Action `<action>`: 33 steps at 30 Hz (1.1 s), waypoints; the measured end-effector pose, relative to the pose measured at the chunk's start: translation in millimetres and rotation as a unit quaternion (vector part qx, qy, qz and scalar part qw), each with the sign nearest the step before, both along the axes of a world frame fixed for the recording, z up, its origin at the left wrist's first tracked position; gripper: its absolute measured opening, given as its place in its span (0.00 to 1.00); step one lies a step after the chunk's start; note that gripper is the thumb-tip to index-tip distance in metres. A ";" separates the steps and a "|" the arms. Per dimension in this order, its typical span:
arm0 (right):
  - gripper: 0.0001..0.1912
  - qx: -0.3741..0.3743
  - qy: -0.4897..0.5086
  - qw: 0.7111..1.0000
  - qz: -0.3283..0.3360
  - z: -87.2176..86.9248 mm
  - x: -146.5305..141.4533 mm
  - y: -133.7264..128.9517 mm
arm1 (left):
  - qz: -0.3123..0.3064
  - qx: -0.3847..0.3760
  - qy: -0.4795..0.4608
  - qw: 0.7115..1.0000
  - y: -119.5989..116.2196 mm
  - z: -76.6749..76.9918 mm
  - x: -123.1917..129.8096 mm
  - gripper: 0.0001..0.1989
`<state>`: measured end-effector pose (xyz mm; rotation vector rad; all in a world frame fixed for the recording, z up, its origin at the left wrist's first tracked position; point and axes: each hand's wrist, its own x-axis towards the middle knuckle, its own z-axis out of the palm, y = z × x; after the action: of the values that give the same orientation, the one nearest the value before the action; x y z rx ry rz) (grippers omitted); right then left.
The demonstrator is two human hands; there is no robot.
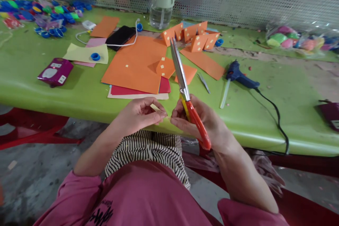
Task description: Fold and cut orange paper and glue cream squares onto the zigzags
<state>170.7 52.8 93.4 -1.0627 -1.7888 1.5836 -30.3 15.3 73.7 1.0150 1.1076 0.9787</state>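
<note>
Scissors (194, 118) with red and yellow handles rest in my right hand (209, 123), blades pointing up and away over the table. Between the fingertips of both hands is a thin yellowish strip (168, 117), hard to make out against the green table. My left hand (144, 114) pinches its left end, with thumb and index finger pressed together. Beyond the hands lie a large orange sheet (137, 60) on red and white paper and a smaller orange piece (165, 67) with pale squares. Folded orange pieces (198, 40) with pale squares stand behind the scissor tips.
A blue glue gun (241, 75) and tweezers (203, 83) lie to the right. To the left are a purple box (56, 72), a yellow sheet (76, 53) and a black phone (121, 37). A bottle (162, 1) stands at the back.
</note>
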 end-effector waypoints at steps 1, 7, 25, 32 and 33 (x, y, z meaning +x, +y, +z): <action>0.18 -0.002 -0.001 1.000 0.000 -0.4 0.3 -0.3 | -0.001 -0.005 0.001 1.000 0.0 0.2 0.5 0.08; 0.16 0.010 0.002 1.000 0.011 -0.8 2.2 0.8 | -0.004 -0.016 0.005 1.000 -1.1 -0.9 -0.7 0.08; 0.16 0.026 0.023 0.998 -0.058 -0.8 5.6 2.4 | 0.102 0.037 -0.085 0.990 -1.6 -15.1 -9.5 0.09; 0.18 0.074 -0.001 0.990 -0.118 -7.9 9.1 8.5 | 0.194 0.052 -0.121 0.972 6.3 -21.5 -8.4 0.11; 0.18 0.073 0.010 0.991 -0.116 -9.6 6.0 7.5 | 0.196 0.056 -0.129 0.970 7.2 -22.0 -4.3 0.11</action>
<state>176.7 60.3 83.8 -1.1340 -1.6717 1.3015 -34.6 22.5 51.7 0.7416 1.0624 1.4631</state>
